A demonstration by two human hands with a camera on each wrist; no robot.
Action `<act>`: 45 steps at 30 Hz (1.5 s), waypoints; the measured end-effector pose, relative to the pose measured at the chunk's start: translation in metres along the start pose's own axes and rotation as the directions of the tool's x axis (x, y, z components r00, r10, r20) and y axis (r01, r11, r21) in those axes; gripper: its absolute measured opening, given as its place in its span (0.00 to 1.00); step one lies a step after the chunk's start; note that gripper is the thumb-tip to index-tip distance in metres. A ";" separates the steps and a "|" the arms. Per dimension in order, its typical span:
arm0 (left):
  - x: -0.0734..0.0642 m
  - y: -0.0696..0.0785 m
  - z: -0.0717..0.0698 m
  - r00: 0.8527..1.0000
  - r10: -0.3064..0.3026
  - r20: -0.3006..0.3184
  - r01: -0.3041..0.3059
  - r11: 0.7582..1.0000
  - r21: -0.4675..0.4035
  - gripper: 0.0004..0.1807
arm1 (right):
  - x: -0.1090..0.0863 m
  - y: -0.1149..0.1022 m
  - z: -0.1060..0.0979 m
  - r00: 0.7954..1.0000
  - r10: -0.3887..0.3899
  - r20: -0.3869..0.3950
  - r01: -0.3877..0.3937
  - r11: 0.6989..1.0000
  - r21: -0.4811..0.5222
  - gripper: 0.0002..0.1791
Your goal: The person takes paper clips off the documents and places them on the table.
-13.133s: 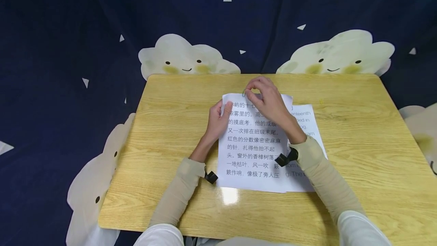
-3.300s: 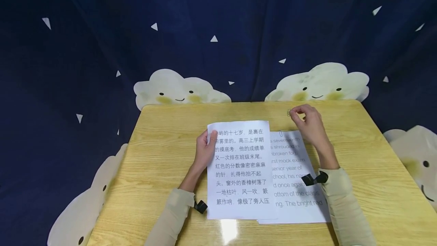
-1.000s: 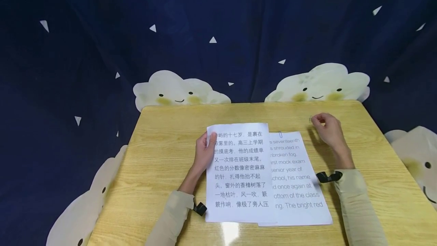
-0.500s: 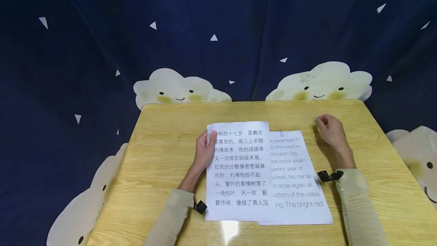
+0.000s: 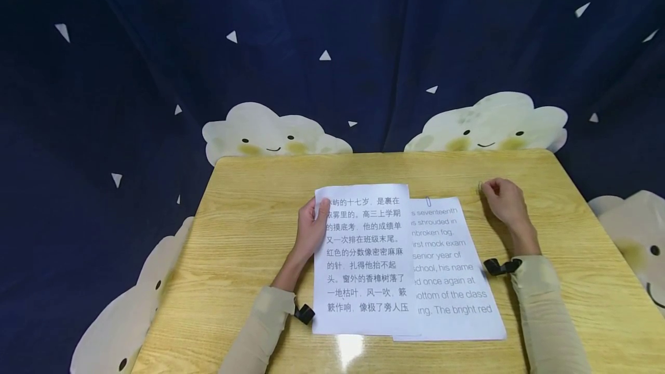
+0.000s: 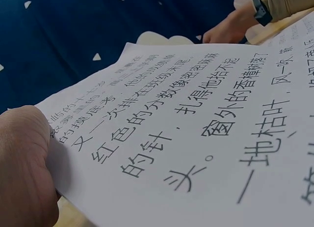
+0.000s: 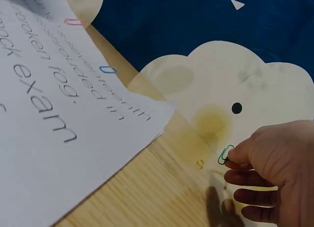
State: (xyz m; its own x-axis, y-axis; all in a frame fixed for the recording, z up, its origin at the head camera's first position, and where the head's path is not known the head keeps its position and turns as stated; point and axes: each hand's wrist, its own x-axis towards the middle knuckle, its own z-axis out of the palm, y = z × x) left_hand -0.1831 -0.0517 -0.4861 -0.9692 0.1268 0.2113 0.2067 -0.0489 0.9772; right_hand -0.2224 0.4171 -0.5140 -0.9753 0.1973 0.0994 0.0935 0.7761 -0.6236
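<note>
My left hand grips the left edge of a white sheet printed with Chinese text, thumb on top. The sheet is held up over the left part of a white sheet printed with English text. At the right, above the table, my right hand pinches a green paper clip between thumb and forefinger. Its other fingers are loosely bent. A yellow paper clip lies on the table just past the green one. On the English sheet's top edge sit a blue paper clip and a pink paper clip.
The wooden table extends around the papers on all sides. Behind its far edge hangs a dark blue curtain with clouds and triangles. Each wrist wears a black strap-on camera.
The green paper clip was at the Chinese sheet's top edge; my right hand has carried it right, then slightly lower. More of the English sheet shows. My left hand keeps its grip.
</note>
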 end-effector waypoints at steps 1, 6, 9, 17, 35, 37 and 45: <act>0.000 0.000 0.000 1.000 -0.003 0.000 0.003 1.000 0.003 0.15 | 0.000 0.002 0.001 1.000 0.003 0.002 -0.003 1.000 0.000 0.21; 0.003 -0.023 -0.001 1.000 0.008 -0.019 -0.008 1.000 0.015 0.17 | -0.003 0.007 0.003 1.000 0.013 0.001 -0.013 1.000 -0.008 0.21; 0.003 -0.031 -0.001 1.000 -0.003 -0.028 0.003 1.000 0.011 0.18 | -0.004 0.010 0.005 1.000 0.012 -0.017 -0.012 1.000 -0.025 0.21; -0.001 -0.012 -0.001 1.000 -0.022 -0.005 0.022 1.000 0.010 0.16 | -0.008 0.018 0.016 0.995 0.035 -0.099 -0.044 0.995 -0.091 0.20; 0.004 -0.034 -0.002 0.999 -0.018 -0.042 0.018 1.000 0.008 0.18 | -0.005 0.021 0.025 0.974 0.040 -0.222 -0.073 0.987 -0.144 0.16; 0.005 -0.032 -0.004 0.999 -0.016 -0.042 0.016 1.000 0.010 0.18 | -0.004 0.020 0.025 0.973 0.042 -0.226 -0.075 0.987 -0.141 0.16; 0.007 -0.005 -0.012 0.999 -0.025 -0.034 0.026 0.999 0.025 0.16 | 0.003 0.020 0.025 0.974 0.032 -0.223 -0.061 0.991 -0.123 0.19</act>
State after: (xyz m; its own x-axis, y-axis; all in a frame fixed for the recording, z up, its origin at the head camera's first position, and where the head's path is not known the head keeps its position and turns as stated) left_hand -0.1925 -0.0624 -0.4901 -0.9780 0.0946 0.1861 0.1850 -0.0208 0.9825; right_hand -0.2287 0.4180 -0.5457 -0.9026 0.3506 0.2499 0.1762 0.8303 -0.5287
